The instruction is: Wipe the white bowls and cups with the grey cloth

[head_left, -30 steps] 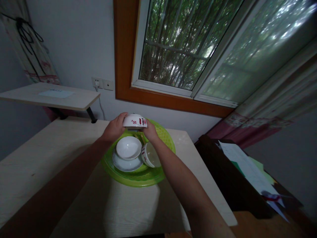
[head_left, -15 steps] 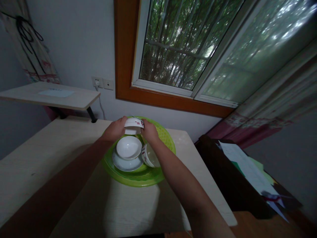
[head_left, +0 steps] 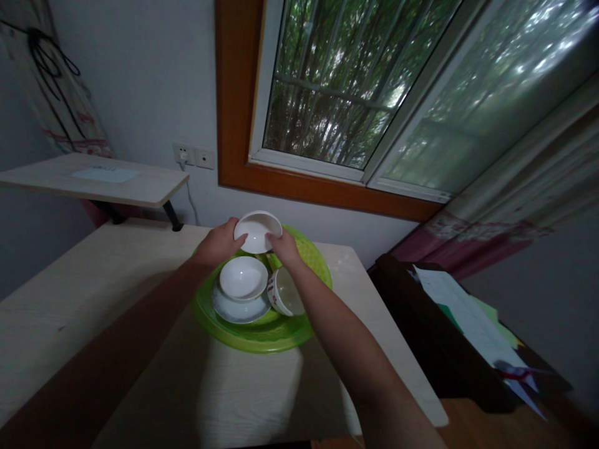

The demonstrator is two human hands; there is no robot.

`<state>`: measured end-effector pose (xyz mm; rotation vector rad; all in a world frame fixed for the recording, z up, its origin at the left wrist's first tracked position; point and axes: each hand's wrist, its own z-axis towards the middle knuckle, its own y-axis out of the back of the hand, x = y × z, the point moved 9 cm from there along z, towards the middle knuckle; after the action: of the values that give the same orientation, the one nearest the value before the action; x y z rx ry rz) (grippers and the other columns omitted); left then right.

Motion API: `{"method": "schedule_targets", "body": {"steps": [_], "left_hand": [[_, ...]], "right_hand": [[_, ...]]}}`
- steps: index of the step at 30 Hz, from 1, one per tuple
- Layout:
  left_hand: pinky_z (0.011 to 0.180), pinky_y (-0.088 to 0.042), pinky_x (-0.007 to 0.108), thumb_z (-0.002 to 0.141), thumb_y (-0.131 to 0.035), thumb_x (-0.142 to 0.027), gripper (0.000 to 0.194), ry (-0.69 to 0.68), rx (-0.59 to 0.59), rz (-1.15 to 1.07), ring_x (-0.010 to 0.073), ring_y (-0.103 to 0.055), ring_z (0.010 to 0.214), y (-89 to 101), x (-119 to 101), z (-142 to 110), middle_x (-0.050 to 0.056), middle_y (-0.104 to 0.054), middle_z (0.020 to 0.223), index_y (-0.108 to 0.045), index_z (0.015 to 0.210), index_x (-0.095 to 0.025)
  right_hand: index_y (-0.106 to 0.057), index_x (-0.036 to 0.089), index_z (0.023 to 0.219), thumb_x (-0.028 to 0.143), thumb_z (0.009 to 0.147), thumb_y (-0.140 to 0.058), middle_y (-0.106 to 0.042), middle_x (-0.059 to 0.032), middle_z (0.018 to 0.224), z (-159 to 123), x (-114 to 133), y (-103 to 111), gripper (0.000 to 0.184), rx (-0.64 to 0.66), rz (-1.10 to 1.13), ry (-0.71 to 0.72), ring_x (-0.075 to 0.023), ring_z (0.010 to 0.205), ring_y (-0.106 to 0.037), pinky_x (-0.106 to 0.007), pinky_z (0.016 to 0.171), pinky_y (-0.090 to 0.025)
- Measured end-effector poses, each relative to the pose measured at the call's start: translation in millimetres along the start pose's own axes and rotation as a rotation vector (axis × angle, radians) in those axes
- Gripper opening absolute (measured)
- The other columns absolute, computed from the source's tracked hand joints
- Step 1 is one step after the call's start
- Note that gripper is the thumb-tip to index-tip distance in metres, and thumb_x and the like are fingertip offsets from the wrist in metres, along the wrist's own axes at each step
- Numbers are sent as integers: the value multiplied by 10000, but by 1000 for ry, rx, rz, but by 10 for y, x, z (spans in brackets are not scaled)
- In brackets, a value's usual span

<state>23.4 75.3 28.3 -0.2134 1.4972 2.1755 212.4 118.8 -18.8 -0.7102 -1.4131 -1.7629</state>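
Head view: I see the held bowl (head_left: 258,229) over the basin (head_left: 262,345), inside facing me, its sides grasped by the left hand (head_left: 218,245) and right hand (head_left: 284,249). If either grip slips on the smooth side, it could knock the white bowl (head_left: 244,279) below. Fingers behind it are hidden; the right forearm (head_left: 339,330) covers the patterned bowl's (head_left: 286,294) edge.

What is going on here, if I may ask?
Someone is holding a white bowl, left grip and right grip on opposite sides, its inside facing the camera. It appears to be over the far part of a green basin. In the basin, a second white bowl sits on a plate, and a red-patterned bowl lies tilted beside them.
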Motion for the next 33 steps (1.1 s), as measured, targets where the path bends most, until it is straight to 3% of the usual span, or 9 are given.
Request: {"method": "schedule_targets", "body": {"steps": [4, 9, 13, 17, 21, 25, 29, 33], "left_hand": [[848, -510, 375, 928, -470, -338, 407, 23, 39, -38, 271, -681, 967, -65, 76, 20, 157, -697, 1075, -487, 1277, -129], [912, -492, 363, 909, -384, -152, 358, -61, 16, -74, 239, -651, 1028, -32, -17, 13, 143, -664, 1154, -511, 1244, -144], [926, -482, 363, 876, -367, -80, 399, -91, 43, 12, 234, -633, 1036, -29, -109, -26, 150, -636, 1182, -521, 1238, -146], [944, -479, 364, 880, -380, -91, 414, -113, 30, 71, 236, -624, 1067, -21, -124, -23, 151, -615, 1227, -504, 1271, -144], [974, -470, 365, 914, -433, -199, 385, -114, -29, 36, 247, -613, 1127, 7, -95, -1, 153, -615, 1258, -499, 1290, -153], [878, -500, 384, 932, -479, -375, 400, -18, 29, -7, 271, -671, 987, -48, 9, 5, 158, -692, 1074, -521, 1261, -151], [823, -504, 369, 934, -439, -299, 334, 18, 68, -17, 256, -683, 912, -66, 55, 6, 144, -707, 1003, -539, 1219, -157], [816, -505, 354, 894, -402, -173, 312, -32, 59, 23, 246, -672, 912, -29, -15, -7, 132, -697, 1010, -545, 1171, -167]], "right_hand": [[-650, 156, 1156, 270, 866, -565, -731, -67, 998, -6, -46, -73, 323, 32, -3, -50, -186, 847, -689, -335, 808, -563], [-660, 171, 1091, 248, 894, -516, -724, -114, 995, -103, 223, 14, 255, 14, -315, 80, -251, 920, -688, -373, 873, -536], [-605, 177, 1214, 200, 901, -482, -717, -146, 1046, -187, 441, 63, 337, 14, -455, 183, -283, 960, -683, -378, 881, -518], [-590, 173, 1235, 181, 907, -459, -715, -140, 1051, -192, 468, 80, 353, -1, -448, 188, -283, 954, -682, -370, 860, -518], [-638, 180, 1131, 218, 941, -443, -723, -106, 989, -111, 311, 104, 276, -44, -337, 124, -246, 919, -683, -342, 849, -521], [-651, 180, 1119, 259, 955, -442, -724, -76, 1014, -40, 157, 77, 278, -38, -189, 66, -207, 909, -676, -323, 852, -529], [-666, 182, 1095, 252, 933, -474, -727, -76, 1009, -52, 164, 48, 260, -14, -226, 57, -215, 911, -678, -328, 851, -532], [-646, 180, 1138, 210, 913, -479, -726, -109, 1015, -140, 345, 69, 281, -1, -373, 127, -243, 927, -682, -340, 855, -527]]}}
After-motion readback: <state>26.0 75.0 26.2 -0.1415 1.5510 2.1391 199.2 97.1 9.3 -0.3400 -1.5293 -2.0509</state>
